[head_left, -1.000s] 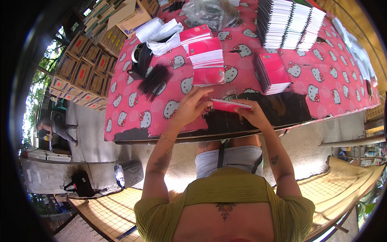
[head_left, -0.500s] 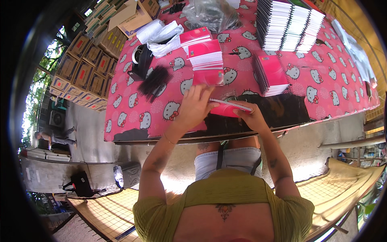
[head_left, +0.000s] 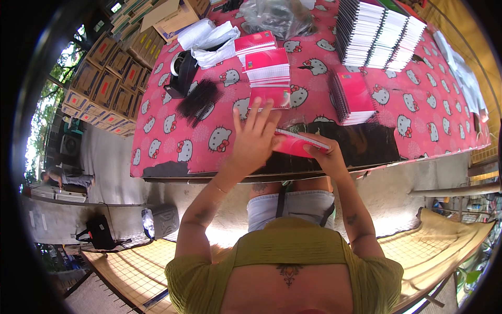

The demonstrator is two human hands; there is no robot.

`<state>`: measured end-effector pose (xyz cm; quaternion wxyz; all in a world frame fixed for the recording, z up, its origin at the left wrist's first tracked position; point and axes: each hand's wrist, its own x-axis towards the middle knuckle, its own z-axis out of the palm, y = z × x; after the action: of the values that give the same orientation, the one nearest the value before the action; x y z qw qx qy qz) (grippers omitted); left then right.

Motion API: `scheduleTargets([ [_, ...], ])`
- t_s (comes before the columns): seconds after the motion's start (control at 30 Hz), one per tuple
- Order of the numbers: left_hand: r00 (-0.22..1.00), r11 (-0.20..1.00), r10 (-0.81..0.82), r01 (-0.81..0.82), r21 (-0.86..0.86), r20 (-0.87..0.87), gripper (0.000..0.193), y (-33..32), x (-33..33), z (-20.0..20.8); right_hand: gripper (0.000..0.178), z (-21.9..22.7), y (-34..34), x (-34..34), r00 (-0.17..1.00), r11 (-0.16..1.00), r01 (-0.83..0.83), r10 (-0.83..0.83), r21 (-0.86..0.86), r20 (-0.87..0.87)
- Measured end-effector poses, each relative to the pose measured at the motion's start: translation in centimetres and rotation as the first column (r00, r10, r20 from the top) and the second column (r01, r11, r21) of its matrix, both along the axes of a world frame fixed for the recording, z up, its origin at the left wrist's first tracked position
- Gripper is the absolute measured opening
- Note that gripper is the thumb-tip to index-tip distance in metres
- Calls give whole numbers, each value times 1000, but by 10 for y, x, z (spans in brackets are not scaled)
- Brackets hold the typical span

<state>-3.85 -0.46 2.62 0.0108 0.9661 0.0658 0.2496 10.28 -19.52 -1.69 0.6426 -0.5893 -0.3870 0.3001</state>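
Hands over near table (head_left: pixel 172 157) edge, right grip (head_left: pixel 325 157) pinching thin glossy pink booklet (head_left: pixel 299 144) w/ white page edges, left grip (head_left: pixel 254 140) fingers spread flat on it, pink cartoon-print cloth, stacked booklets (head_left: pixel 267 67) beyond.

Pink booklet (head_left: pixel 295 144) held by both hands: glossy card cover, paper pages; table cover (head_left: pixel 418 112) printed pink cloth or vinyl (cannot tell which), slightly sheeny; stacked notebooks (head_left: pixel 379 34) white paper edges, spiral-bound; black comb bindings (head_left: pixel 197 100) matt plastic; clear bag (head_left: pixel 272 18) crinkled shiny plastic; boxes (head_left: pixel 102 86) matt cardboard; floor mat (head_left: pixel 444 246) rough woven straw.
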Motion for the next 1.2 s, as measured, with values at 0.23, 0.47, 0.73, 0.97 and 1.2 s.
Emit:
scheduleTargets([
  [0.23,985,981,161,-153,119,-54,91,-43,-8,-33,34,1,0,-4,999,1000,16,-16,9,-45],
  [0.47,993,982,62,-43,182,-100,89,-57,-25,-67,35,8,-1,3,999,999,-24,25,38,-34],
  [0.73,995,994,-103,103,-21,-11,84,-66,-32,-81,33,-3,-3,10,997,998,-60,61,-21,42],
  [0.97,980,991,-135,137,0,-149,85,-76,-24,-94,32,-20,11,18,997,998,-57,58,-27,44],
  [1.2,990,998,-56,58,8,-133,85,-72,-6,-76,35,-35,10,17,996,998,-58,59,-27,73],
])
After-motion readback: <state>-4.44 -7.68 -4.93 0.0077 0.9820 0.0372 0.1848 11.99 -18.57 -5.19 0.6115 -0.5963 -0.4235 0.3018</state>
